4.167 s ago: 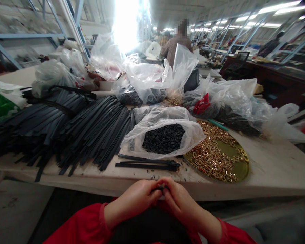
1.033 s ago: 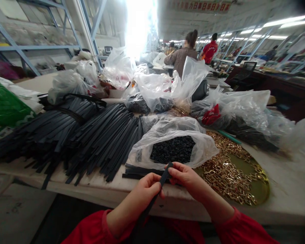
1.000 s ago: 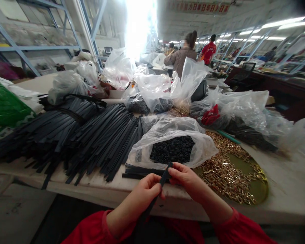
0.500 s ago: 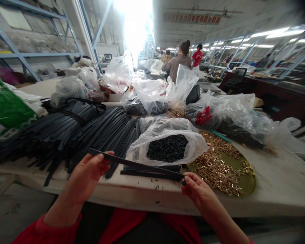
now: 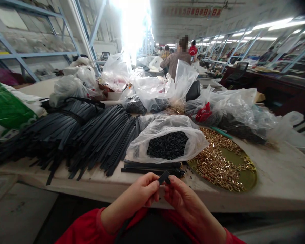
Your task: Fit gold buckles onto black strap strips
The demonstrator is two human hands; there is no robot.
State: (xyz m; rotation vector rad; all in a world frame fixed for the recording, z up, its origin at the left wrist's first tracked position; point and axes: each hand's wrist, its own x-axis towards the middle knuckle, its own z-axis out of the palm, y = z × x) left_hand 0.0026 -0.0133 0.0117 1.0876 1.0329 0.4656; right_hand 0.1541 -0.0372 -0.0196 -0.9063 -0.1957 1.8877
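Observation:
Just past the table's front edge, my two hands meet over my lap. My left hand (image 5: 145, 190) pinches a black strap (image 5: 164, 177) close to one end, which sticks up between thumb and finger. Fingertips of my right hand (image 5: 184, 198) close on a small dark piece (image 5: 168, 181) against that strap end; its shape is mostly hidden. Behind the hands lies a short stack of black straps (image 5: 152, 166). Beyond it, an open clear plastic bag (image 5: 199, 140) holds many small black loops (image 5: 167, 145).
Large bundles of black straps (image 5: 101, 142) spread over the left of the table (image 5: 282, 179). Gold metal rings (image 5: 216, 169) lie on a round olive tray (image 5: 249, 178) at right. Filled plastic bags (image 5: 152, 89) line the back. Beyond them a person (image 5: 178, 62) stands.
My hands have come together and lower, toward my body. The strap, stretched between them before, now shows only its end at the fingertips.

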